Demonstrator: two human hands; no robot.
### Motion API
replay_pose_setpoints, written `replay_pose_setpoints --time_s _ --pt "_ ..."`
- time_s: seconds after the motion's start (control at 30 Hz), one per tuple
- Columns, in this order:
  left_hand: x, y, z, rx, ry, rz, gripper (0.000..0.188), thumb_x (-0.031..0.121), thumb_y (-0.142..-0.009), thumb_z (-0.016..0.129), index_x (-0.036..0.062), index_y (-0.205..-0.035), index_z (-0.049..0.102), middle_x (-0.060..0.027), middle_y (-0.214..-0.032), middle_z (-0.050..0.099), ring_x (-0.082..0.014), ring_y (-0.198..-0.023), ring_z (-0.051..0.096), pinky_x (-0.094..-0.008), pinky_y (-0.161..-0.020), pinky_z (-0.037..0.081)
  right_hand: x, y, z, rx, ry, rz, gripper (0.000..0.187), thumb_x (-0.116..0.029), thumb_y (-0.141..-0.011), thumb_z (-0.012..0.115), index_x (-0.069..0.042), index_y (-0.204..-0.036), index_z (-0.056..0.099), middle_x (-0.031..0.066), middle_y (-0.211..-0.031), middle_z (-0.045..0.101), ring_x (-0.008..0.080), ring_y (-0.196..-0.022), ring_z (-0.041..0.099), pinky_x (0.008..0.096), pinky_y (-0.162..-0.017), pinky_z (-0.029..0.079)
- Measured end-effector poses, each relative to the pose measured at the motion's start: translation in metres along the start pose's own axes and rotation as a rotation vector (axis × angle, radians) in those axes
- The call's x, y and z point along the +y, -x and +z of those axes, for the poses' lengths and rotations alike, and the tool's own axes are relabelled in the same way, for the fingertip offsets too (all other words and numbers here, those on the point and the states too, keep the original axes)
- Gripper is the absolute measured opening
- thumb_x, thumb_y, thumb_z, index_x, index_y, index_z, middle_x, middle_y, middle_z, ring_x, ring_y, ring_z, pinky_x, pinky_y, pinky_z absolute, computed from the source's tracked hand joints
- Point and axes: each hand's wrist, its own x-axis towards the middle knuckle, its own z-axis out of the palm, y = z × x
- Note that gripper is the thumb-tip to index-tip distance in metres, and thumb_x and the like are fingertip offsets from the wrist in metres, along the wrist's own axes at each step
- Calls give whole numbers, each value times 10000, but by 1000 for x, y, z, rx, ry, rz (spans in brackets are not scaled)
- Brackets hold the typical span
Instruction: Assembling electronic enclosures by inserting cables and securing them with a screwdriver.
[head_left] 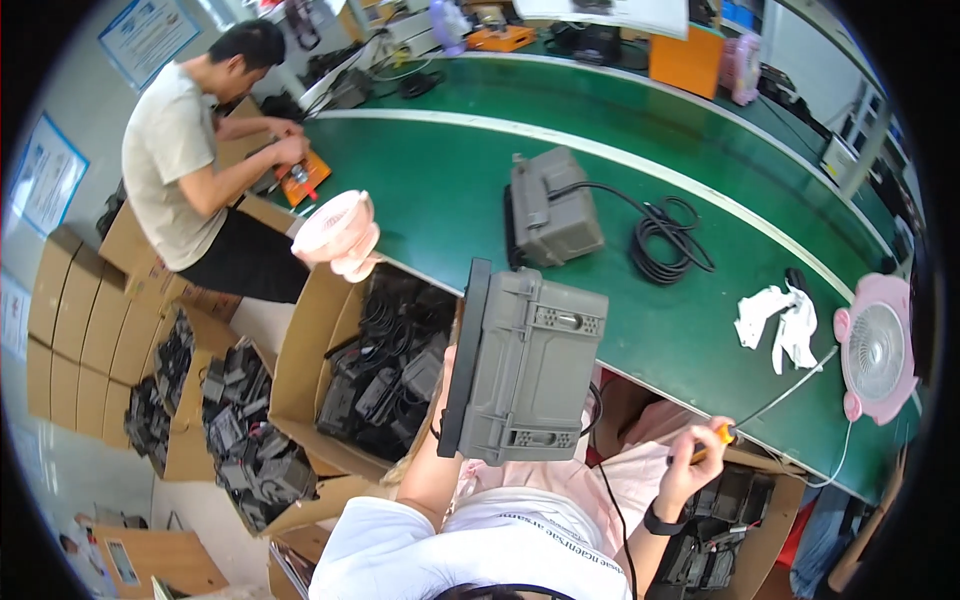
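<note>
Over lap: one grey housing (525, 370) held, one screwdriver (775, 400) gripped.

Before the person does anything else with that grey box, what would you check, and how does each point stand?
1. Left hand supports the grey housing: ok, though the hand is mostly hidden behind it.
2. Right hand holds the screwdriver: ok.
3. Screwdriver tip on the housing: not ok, it points away over the green table.
4. Cable hanging from the housing free of snags: cannot tell.
5. Second housing out of the way: ok.
</note>
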Motion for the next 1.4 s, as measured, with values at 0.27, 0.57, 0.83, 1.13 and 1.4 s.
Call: replay_pose_setpoints --time_s 0.27,0.57,0.83,1.13,1.4 --pt "11 37 -31 161 18 100 654 488 -869 622 88 -1366 481 -41 -1270 559 -171 -1108 555 -309 -945 452 33 -33 14 12 -58 169 121 13 -943 594 -55 -1017 661 58 -1172 535 34 -583 460 180 -506 353" --pt "17 66 -44 231 15 190 642 492 -871 612 90 -1356 489 -39 -1271 558 -169 -1110 553 -309 -948 447 93 -90 34 -194 -25 347 320 -96 -1006 544 -101 -1320 611 -12 -934 485 23 -616 394 180 -510 365" --pt "21 74 -43 267 -30 220 633 495 -873 604 92 -1348 496 -38 -1271 557 -167 -1111 551 -309 -950 443 95 -83 33 -101 -21 341 306 -146 -1002 572 -103 -1300 626 -42 -870 528 14 -606 389 176 -533 339" --pt "22 82 -40 294 -87 239 622 499 -874 595 95 -1339 504 -36 -1271 556 -164 -1112 549 -308 -952 438 93 -84 30 -143 38 312 182 -123 -970 616 -59 -1117 702 7 -1022 577 39 -662 451 180 -547 384" --pt "46 96 -15 154 -264 251 718 448 -832 606 57 -1411 441 -91 -1316 534 -214 -1176 522 -347 -1021 397 100 -74 30 -174 75 261 146 -119 -951 646 -59 -1062 719 32 -1031 547 55 -707 481 177 -536 393"
